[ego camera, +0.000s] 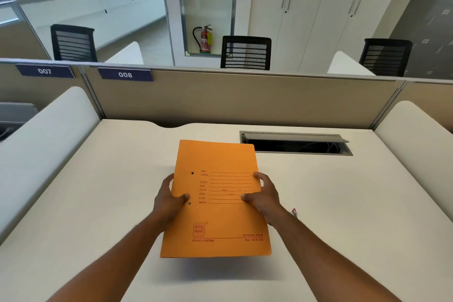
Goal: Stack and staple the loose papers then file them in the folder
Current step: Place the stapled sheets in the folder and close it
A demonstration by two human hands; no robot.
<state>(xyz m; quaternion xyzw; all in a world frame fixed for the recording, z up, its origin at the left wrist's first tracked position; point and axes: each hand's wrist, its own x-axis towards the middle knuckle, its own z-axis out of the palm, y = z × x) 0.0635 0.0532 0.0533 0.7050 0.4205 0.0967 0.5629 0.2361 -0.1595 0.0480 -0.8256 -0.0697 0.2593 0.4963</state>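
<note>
An orange spring-file folder (218, 159) with red printed lines is closed and held above the white desk (343, 203), casting a shadow beneath it. My left hand (169, 200) grips its left edge, thumb on the cover. My right hand (263, 195) grips its right edge, thumb on the cover. No loose papers show; whatever is inside the folder is hidden. A small red and silver object (295, 212), partly hidden behind my right wrist, lies on the desk; I cannot tell what it is.
An open cable tray slot (296, 146) is set into the desk at the back right. A beige partition (245, 98) bounds the far edge, and white side dividers (49, 127) flank the desk. Black chairs stand beyond.
</note>
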